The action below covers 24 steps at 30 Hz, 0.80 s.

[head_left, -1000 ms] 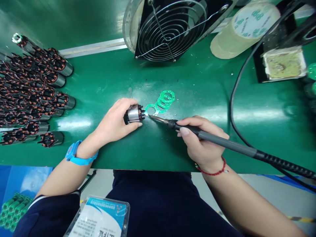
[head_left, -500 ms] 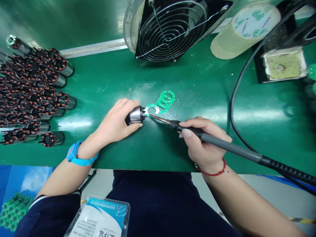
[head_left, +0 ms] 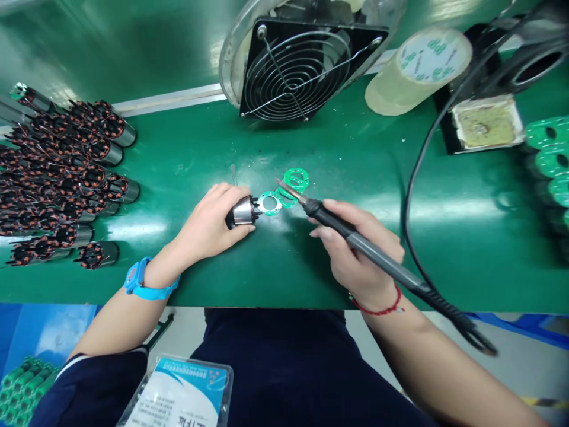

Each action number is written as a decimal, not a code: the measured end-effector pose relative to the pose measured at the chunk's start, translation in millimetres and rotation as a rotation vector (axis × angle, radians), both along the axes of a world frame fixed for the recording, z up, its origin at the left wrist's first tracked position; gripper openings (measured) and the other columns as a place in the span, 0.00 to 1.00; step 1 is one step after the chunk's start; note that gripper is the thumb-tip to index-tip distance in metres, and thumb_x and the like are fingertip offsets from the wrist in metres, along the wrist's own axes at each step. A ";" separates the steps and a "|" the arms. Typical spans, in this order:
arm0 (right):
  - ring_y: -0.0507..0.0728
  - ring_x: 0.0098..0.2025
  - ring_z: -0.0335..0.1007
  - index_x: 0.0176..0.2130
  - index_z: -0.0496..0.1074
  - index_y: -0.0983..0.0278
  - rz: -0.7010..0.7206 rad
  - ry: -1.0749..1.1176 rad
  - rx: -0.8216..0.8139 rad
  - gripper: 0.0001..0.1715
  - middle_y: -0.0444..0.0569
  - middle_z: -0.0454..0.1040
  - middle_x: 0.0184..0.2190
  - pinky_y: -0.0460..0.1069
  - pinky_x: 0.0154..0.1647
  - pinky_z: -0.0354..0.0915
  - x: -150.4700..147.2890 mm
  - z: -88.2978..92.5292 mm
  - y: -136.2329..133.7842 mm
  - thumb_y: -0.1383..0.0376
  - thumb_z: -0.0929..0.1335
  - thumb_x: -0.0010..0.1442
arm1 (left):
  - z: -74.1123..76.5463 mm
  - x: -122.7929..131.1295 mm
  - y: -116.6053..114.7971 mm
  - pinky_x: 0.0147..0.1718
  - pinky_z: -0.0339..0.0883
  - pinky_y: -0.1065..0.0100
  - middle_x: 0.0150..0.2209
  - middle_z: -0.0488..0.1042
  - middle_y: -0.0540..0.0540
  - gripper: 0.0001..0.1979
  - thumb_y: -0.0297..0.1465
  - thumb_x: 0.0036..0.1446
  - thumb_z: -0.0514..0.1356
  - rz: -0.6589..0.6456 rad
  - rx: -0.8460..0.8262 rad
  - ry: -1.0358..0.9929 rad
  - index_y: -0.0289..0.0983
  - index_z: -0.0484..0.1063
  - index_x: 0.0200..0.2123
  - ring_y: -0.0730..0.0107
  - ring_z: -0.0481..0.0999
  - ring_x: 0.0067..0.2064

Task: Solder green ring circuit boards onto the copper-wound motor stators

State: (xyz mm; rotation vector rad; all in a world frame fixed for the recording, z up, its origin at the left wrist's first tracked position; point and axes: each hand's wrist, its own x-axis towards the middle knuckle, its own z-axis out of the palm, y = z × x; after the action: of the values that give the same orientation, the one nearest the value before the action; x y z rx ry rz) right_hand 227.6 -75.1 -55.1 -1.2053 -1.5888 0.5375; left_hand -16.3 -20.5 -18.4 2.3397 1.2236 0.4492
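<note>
My left hand (head_left: 213,222) is wrapped round a motor stator (head_left: 243,212) lying on its side, its pins facing right. Just past those pins is a ring-shaped circuit board (head_left: 279,204), pale and shiny; whether it touches the pins I cannot tell. Several more green ring boards (head_left: 303,173) overlap behind it. In my right hand (head_left: 362,252) is a soldering iron (head_left: 351,236), held like a pen. Its tip points up and left over the overlapping rings; contact is not clear.
Many stators (head_left: 95,255) with copper windings stand at the left. A fan (head_left: 291,86) with a wire guard is at the back, beside a tape roll (head_left: 377,95). A soldering stand with a sponge (head_left: 489,126) and more green-topped parts (head_left: 551,163) are at the right. The iron's cable (head_left: 406,207) loops nearby.
The soldering iron's tip has moved from the pale ring by the stator pins up and right to the overlapping rings. My left hand keeps its hold on the stator. The view has shifted slightly.
</note>
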 end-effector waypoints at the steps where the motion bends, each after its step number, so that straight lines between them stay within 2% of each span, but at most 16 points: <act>1: 0.56 0.34 0.79 0.55 0.70 0.56 0.024 -0.008 -0.042 0.21 0.47 0.80 0.43 0.52 0.37 0.75 -1.0 2.3 0.4 0.62 0.70 0.62 | -0.2 0.3 -0.2 0.45 0.67 0.60 0.44 0.73 0.43 0.19 0.30 0.54 0.65 0.009 -0.001 -0.004 0.36 0.66 0.49 0.60 0.70 0.46; 4: 0.55 0.35 0.80 0.59 0.65 0.55 0.089 -0.063 -0.196 0.22 0.45 0.81 0.40 0.52 0.41 0.76 -4.4 12.9 3.3 0.62 0.65 0.67 | -0.5 1.6 -1.4 0.45 0.67 0.59 0.45 0.73 0.43 0.20 0.29 0.52 0.66 0.096 -0.054 -0.041 0.36 0.65 0.47 0.60 0.71 0.46; 6: 0.56 0.37 0.80 0.57 0.65 0.55 0.109 -0.154 -0.265 0.19 0.44 0.81 0.37 0.52 0.41 0.75 -7.1 19.4 7.0 0.63 0.63 0.68 | -1.3 2.0 -2.7 0.43 0.67 0.60 0.44 0.73 0.44 0.21 0.31 0.51 0.67 0.196 -0.145 -0.104 0.37 0.65 0.46 0.61 0.73 0.45; 9: 0.57 0.36 0.79 0.53 0.66 0.57 0.136 -0.253 -0.315 0.17 0.45 0.80 0.34 0.52 0.38 0.73 -13.7 23.8 13.1 0.63 0.66 0.65 | -4.1 1.5 -5.7 0.40 0.68 0.62 0.42 0.73 0.47 0.21 0.35 0.51 0.67 0.305 -0.313 -0.276 0.38 0.63 0.45 0.65 0.73 0.42; 12: 0.56 0.34 0.78 0.53 0.64 0.58 0.118 -0.122 -0.346 0.21 0.45 0.78 0.33 0.51 0.36 0.73 -25.5 23.3 16.7 0.61 0.69 0.62 | -6.5 1.3 -9.0 0.43 0.69 0.62 0.44 0.72 0.45 0.23 0.35 0.51 0.67 0.265 -0.489 -0.477 0.39 0.61 0.46 0.66 0.74 0.43; 14: 0.56 0.38 0.78 0.53 0.63 0.58 0.066 0.053 -0.308 0.20 0.46 0.79 0.36 0.52 0.41 0.73 -34.6 23.0 17.9 0.60 0.68 0.63 | -6.4 1.6 -10.0 0.45 0.69 0.62 0.45 0.72 0.45 0.27 0.33 0.51 0.67 0.203 -0.563 -0.549 0.40 0.58 0.51 0.66 0.75 0.45; 17: 0.55 0.41 0.78 0.52 0.61 0.57 0.030 0.270 -0.243 0.17 0.46 0.79 0.37 0.54 0.46 0.73 -45.2 22.7 20.7 0.60 0.67 0.65 | -4.5 1.3 -8.2 0.49 0.68 0.58 0.48 0.73 0.44 0.27 0.31 0.52 0.66 0.115 -0.463 -0.454 0.41 0.60 0.53 0.62 0.73 0.49; 19: 0.55 0.36 0.77 0.52 0.62 0.57 0.076 0.336 -0.259 0.16 0.44 0.78 0.33 0.52 0.40 0.73 -48.5 21.1 24.1 0.59 0.66 0.65 | -3.5 0.8 -5.7 0.52 0.65 0.54 0.50 0.73 0.43 0.23 0.30 0.53 0.66 0.069 -0.324 -0.278 0.40 0.65 0.52 0.58 0.71 0.52; 22: 0.53 0.28 0.73 0.54 0.60 0.57 0.211 0.308 -0.314 0.18 0.42 0.75 0.29 0.48 0.28 0.70 -49.4 17.1 28.0 0.58 0.65 0.66 | -2.9 0.9 -3.4 0.52 0.61 0.53 0.49 0.75 0.43 0.21 0.31 0.54 0.66 0.014 -0.194 -0.064 0.39 0.68 0.51 0.55 0.69 0.52; 24: 0.53 0.29 0.71 0.56 0.59 0.57 0.270 0.195 -0.306 0.21 0.42 0.74 0.31 0.48 0.29 0.69 -49.0 15.3 26.7 0.59 0.66 0.65 | -1.9 0.7 -3.4 0.50 0.60 0.54 0.49 0.75 0.43 0.21 0.33 0.56 0.66 -0.010 -0.155 0.000 0.37 0.68 0.52 0.54 0.69 0.51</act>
State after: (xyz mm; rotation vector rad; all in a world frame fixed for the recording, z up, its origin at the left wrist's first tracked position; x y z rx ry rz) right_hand 178.6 -48.5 -39.8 -1.1238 -1.5459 1.0717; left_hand -15.6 -23.9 -20.3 2.2133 1.2015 0.3386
